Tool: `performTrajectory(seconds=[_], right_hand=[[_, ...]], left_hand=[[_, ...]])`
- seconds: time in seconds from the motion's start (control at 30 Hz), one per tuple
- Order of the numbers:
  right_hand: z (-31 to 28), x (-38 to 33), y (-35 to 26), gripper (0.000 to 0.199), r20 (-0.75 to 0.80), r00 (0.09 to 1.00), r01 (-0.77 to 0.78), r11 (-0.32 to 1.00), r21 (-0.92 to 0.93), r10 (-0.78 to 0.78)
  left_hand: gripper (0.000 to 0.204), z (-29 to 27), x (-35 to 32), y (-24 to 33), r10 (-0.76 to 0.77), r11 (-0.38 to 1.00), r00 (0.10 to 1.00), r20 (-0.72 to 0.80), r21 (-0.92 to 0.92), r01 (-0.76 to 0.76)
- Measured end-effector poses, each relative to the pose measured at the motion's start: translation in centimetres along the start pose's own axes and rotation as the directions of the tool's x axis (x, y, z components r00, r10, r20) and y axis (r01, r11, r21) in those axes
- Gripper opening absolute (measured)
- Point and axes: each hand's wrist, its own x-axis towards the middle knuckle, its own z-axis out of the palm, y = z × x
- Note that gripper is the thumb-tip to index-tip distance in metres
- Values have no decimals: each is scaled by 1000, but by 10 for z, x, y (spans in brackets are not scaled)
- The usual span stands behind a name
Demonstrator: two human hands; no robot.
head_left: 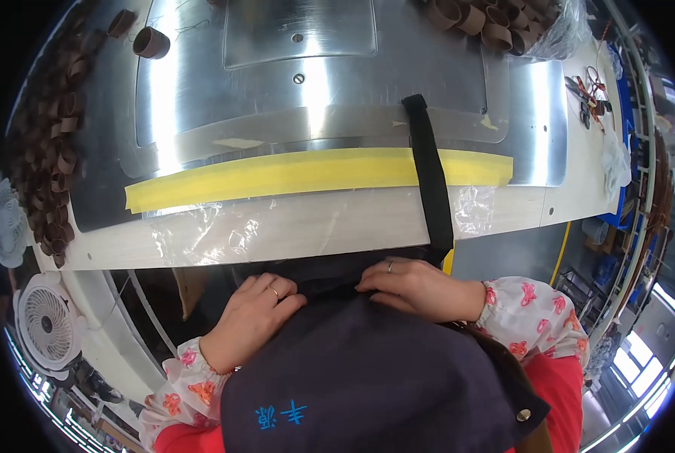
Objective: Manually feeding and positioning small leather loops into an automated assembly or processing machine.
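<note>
My left hand [251, 317] and my right hand [409, 287] rest close together on dark fabric [337, 283] bunched at the near edge of the table, fingers curled down onto it; each hand wears a ring. A black strap [433, 181] runs from that fabric up across the table and over a yellow tape strip [277, 175]. The strap's far end lies on the shiny metal plate [224, 90]. A dark apron [368, 377] with blue embroidery covers my lap below the hands.
Brown strap loops [54, 151] pile along the table's left side, with more in a clear bag [496, 23] at the far right. Scissors [583, 94] lie at the right end. A white fan [47, 325] stands low left. Clear plastic film [217, 230] covers the wooden table edge.
</note>
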Motion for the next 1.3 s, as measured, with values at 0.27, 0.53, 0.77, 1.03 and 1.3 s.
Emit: performTrajectory(seconds=[0.27,0.53,0.77,1.03,1.3], right_hand=[[-3,2,-3,26,73,994,-77,989,-123,86],[-2,16,1,31,110,992,-51,998,-30,54],[2,16,0,35,151,988,0,982,-190,30],[-7,0,2,33,198,967,-141,985,-95,158],[-2,-1,6,31,186,942,-303,946,112,280]], left_hand=[[17,18,0,1,-74,950,991,-111,-310,36],[13,-1,19,-1,92,996,995,34,-9,-91],[32,-8,35,4,222,937,953,207,-316,-150],[39,17,44,-11,254,875,909,330,-480,-71],[28,13,61,-7,199,754,862,466,-635,169]])
